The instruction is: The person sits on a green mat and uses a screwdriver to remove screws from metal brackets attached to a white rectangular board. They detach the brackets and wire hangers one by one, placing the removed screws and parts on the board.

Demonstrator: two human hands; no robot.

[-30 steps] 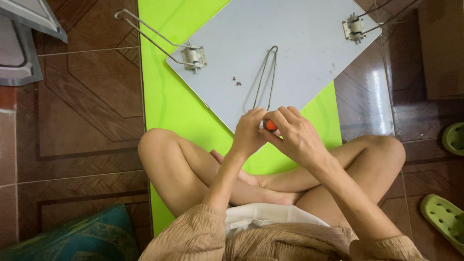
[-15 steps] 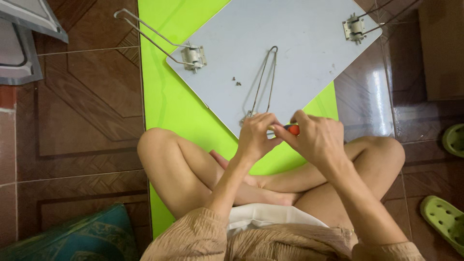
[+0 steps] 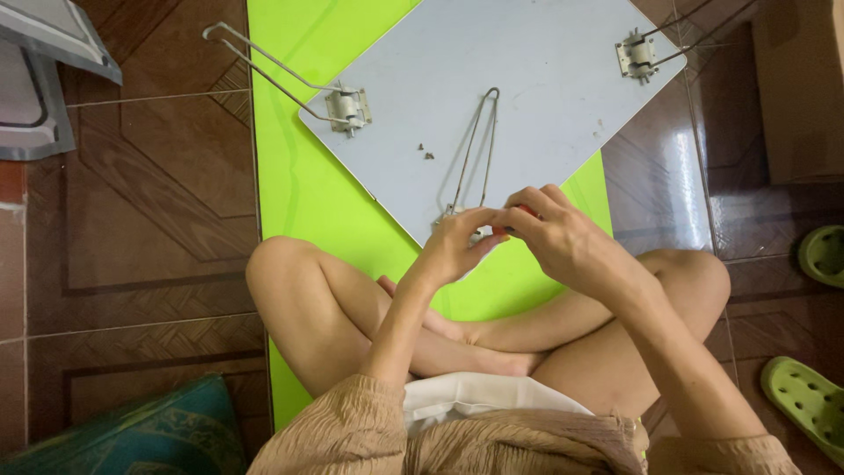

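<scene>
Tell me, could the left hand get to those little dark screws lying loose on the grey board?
Probably yes. The small screws lie in the open on the grey board, a little beyond the left hand, with nothing lying between. But that hand is busy at the wire leg's near end, beside the right hand with its orange-handled tool.

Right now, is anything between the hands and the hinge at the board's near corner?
Nothing visible. The left hand and right hand meet over the near corner of the grey board, with the orange-handled tool between them.
</scene>
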